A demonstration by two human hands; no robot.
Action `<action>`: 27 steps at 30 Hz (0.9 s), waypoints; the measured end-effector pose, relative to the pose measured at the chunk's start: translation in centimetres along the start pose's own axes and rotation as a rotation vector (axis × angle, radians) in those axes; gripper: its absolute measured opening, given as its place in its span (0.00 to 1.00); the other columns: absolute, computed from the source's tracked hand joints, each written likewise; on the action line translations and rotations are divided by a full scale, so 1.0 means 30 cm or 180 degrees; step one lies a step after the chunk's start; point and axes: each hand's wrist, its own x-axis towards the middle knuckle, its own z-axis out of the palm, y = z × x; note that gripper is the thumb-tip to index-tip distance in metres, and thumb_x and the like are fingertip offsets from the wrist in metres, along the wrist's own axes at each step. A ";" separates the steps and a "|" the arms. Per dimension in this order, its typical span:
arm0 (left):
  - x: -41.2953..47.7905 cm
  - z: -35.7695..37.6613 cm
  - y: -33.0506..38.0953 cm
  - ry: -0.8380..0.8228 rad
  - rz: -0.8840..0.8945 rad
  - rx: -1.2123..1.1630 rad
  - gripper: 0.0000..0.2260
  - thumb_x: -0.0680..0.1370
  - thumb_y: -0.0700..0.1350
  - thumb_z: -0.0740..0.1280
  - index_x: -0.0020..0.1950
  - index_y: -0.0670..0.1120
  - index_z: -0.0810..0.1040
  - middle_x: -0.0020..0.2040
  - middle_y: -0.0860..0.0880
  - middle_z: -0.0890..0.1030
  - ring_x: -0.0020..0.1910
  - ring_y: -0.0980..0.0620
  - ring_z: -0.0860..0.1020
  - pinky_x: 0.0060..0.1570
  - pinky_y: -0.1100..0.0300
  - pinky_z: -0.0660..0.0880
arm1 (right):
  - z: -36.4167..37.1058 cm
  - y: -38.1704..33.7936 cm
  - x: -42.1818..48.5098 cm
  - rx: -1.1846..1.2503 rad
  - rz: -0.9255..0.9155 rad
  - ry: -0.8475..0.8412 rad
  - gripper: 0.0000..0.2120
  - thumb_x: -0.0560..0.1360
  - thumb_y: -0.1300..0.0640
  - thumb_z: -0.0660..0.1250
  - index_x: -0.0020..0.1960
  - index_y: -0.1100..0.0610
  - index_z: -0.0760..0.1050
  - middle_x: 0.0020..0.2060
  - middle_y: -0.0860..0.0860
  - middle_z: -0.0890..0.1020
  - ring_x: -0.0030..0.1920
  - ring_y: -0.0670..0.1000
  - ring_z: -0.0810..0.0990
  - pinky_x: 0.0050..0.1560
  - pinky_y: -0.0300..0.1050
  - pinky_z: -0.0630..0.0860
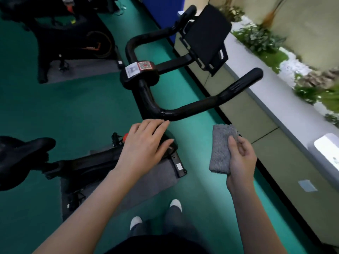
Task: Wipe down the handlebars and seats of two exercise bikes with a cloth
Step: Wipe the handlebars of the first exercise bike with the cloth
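Head view: the black handlebars [192, 107] of the nearer exercise bike are seen from above, with a black tablet holder [207, 39] mounted at their far end. Two stickers are fixed on the centre block: a white label [132, 69] and, touching it, a red one bearing a QR code [144, 65]; the print on both is too blurred to be read. A small white tag [179, 166] is seen on the bike's base foot, also unreadable.

The left hand [145, 143] is held flat with straight, slightly spread fingers, its fingertips at the near bend of the handlebars; contact cannot be told. The grey cloth [219, 143], folded, is pinched between thumb and curled fingers of the right hand [240, 158], in the air just beside the right bar, apart from it.

The black seat [23, 153] is seen at the left edge. A grey mat [146, 182] lies under the bike. A narrow strip of green floor [198, 189] runs between the mat and the white ledge [271, 99] with plants; wider floor lies between this bike and the second bike [64, 33].
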 end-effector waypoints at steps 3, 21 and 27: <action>0.131 -0.020 0.037 0.0104 0.0293 -0.0113 0.21 0.78 0.55 0.59 0.66 0.43 0.72 0.59 0.46 0.77 0.58 0.45 0.74 0.53 0.50 0.71 | -0.019 -0.052 0.025 -0.0028 -0.0201 0.0306 0.06 0.77 0.58 0.66 0.43 0.49 0.76 0.36 0.42 0.83 0.38 0.43 0.80 0.39 0.41 0.77; 0.674 0.093 0.325 -0.0027 0.0638 -0.0909 0.26 0.78 0.60 0.57 0.73 0.49 0.61 0.62 0.50 0.72 0.58 0.48 0.72 0.44 0.53 0.73 | 0.069 -0.431 0.506 -0.1769 -0.2410 0.0177 0.08 0.75 0.61 0.66 0.53 0.54 0.78 0.43 0.40 0.77 0.47 0.42 0.75 0.49 0.32 0.70; 0.719 0.102 0.326 0.0099 0.0613 -0.1262 0.20 0.78 0.56 0.61 0.65 0.47 0.70 0.55 0.49 0.77 0.54 0.48 0.75 0.44 0.52 0.74 | 0.085 -0.418 0.547 -0.2303 -0.2281 -0.0488 0.09 0.75 0.58 0.65 0.51 0.44 0.76 0.42 0.34 0.77 0.49 0.52 0.76 0.51 0.41 0.71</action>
